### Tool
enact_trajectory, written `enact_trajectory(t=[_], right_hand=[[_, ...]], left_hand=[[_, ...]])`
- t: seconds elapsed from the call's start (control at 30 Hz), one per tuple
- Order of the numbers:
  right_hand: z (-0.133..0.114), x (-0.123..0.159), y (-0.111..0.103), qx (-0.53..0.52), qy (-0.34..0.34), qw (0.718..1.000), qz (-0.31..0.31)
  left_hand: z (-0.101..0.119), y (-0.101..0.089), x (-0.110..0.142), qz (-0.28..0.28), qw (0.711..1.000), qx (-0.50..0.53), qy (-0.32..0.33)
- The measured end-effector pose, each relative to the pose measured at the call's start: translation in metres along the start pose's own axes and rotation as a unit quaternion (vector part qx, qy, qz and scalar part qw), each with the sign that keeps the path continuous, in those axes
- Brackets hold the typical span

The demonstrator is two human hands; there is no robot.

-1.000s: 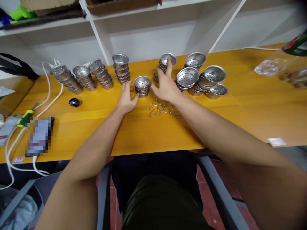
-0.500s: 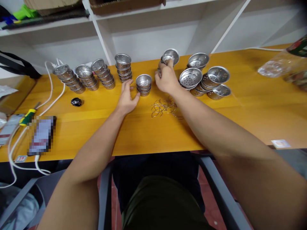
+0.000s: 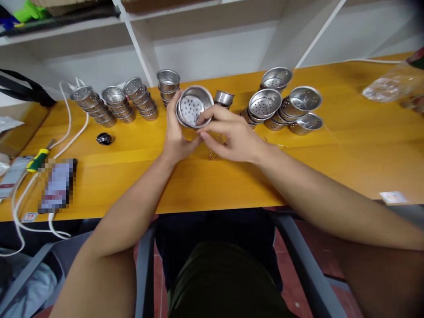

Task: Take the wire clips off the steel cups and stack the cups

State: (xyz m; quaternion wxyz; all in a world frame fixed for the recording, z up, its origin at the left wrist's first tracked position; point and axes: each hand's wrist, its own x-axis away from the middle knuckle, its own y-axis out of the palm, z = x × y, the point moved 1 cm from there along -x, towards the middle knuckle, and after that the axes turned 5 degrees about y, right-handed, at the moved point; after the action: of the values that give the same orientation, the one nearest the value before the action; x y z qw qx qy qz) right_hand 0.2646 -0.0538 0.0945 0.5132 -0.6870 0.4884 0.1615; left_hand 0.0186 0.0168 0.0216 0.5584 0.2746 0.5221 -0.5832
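Observation:
A perforated metal cup [image 3: 192, 105] is held up over the table, its open top tilted toward me. My left hand [image 3: 176, 132] wraps round its left side. My right hand [image 3: 233, 134] pinches the near right rim, fingertips at the lip. A second rim edge shows along the cup's left, but I cannot tell if another cup is nested there. Behind my right hand stands another small metal cup [image 3: 224, 97]. Thin bent wires [image 3: 212, 154] lie under my right hand, mostly hidden. The short stack between the hands earlier is out of sight behind them.
Stacks of perforated cups [image 3: 113, 104] line the back left, and more cups [image 3: 265, 105] cluster at right. A black shiny object [image 3: 105, 139], a phone [image 3: 58, 185], a screwdriver [image 3: 38, 160] and white cables [image 3: 68, 139] lie left. A plastic bottle [image 3: 386, 87] lies far right.
My right hand has come back from the rear of the table toward the left with a cup. My left hand has moved from beside the short stack and closed round that cup.

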Motion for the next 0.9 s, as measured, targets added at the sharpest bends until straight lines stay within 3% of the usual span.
enact_trajectory(t=[0.1, 0.27, 0.43, 0.57, 0.63, 0.77, 0.9], right_hand=[[-0.006, 0.006, 0.002, -0.031, -0.035, 0.999, -0.007], [-0.004, 0.003, 0.001, -0.085, -0.027, 0.996, -0.022], [-0.01, 0.008, 0.005, -0.107, 0.079, 0.99, -0.038], [0.001, 0.014, 0.01, -0.069, 0.214, 0.972, 0.064], [0.012, 0.015, 0.013, -0.023, 0.269, 0.959, 0.082], [0.034, 0.016, 0.016, -0.001, 0.291, 0.956, 0.04], [0.035, 0.016, 0.015, 0.003, 0.272, 0.962, 0.018]], left_hand=[[0.017, 0.0, -0.001, -0.017, 1.0, -0.014, -0.002], [0.022, -0.008, -0.003, -0.01, 1.0, -0.015, 0.017], [0.024, -0.01, -0.001, -0.076, 0.993, -0.021, -0.085], [0.023, -0.008, -0.001, -0.094, 0.99, -0.029, -0.099], [0.024, -0.008, -0.002, -0.108, 0.99, -0.035, -0.087], [0.031, -0.009, -0.006, -0.158, 0.984, -0.035, -0.069], [0.039, -0.008, -0.008, -0.179, 0.982, -0.019, -0.052]])
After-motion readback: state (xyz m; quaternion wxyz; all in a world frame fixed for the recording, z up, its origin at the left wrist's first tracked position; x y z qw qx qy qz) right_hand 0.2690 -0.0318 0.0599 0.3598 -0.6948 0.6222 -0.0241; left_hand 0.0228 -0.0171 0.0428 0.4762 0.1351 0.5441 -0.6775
